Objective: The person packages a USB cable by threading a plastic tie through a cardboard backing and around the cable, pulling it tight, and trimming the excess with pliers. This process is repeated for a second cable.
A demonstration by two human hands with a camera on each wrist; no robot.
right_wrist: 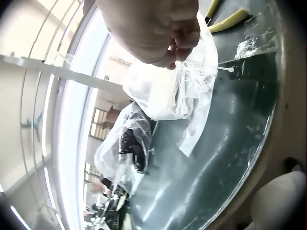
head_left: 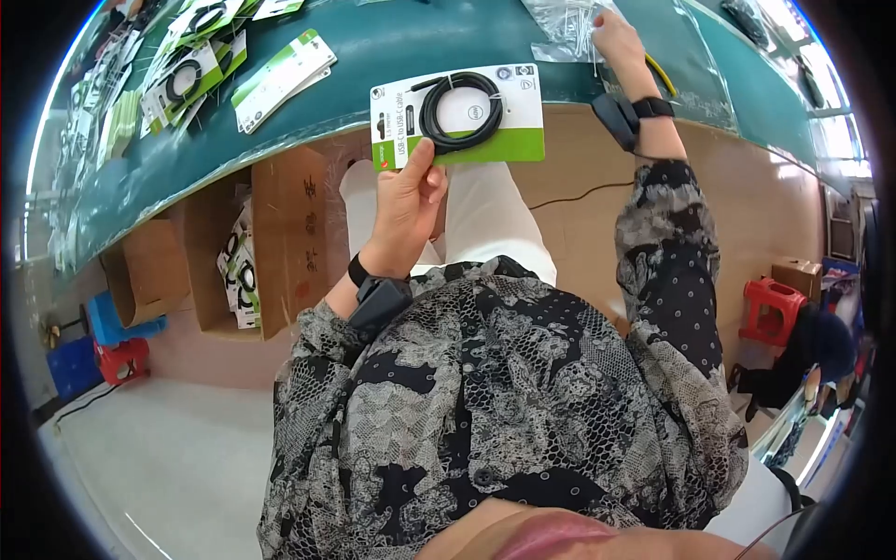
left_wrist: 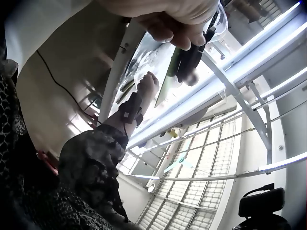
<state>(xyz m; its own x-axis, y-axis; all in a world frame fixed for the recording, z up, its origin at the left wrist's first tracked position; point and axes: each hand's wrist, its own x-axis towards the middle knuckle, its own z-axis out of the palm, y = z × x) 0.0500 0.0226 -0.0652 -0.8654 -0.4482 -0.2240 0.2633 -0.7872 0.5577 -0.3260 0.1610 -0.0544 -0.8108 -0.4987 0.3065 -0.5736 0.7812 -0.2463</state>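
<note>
The left hand (head_left: 406, 201) has its fingers clamped on a cable pack (head_left: 467, 112) at its lower corner; the right hand (head_left: 616, 37) has its fingers pinched on white ties (right_wrist: 192, 84) inside a clear bag (right_wrist: 153, 98) on the desk (head_left: 420, 37). Below the left fingers, a cardboard box (head_left: 289, 224) holds more packs (head_left: 241, 271).

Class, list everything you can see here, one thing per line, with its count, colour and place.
cable card: one, white and green with black cable, held before the table edge
bag of ties: one, clear with white ties, on table at right
packed cables: several, green and white, table's left
table: one, dark green, ahead
cardboard boxes: two, brown, under the table
left hand: grips the cable card
right hand: pinches the bag of ties
</note>
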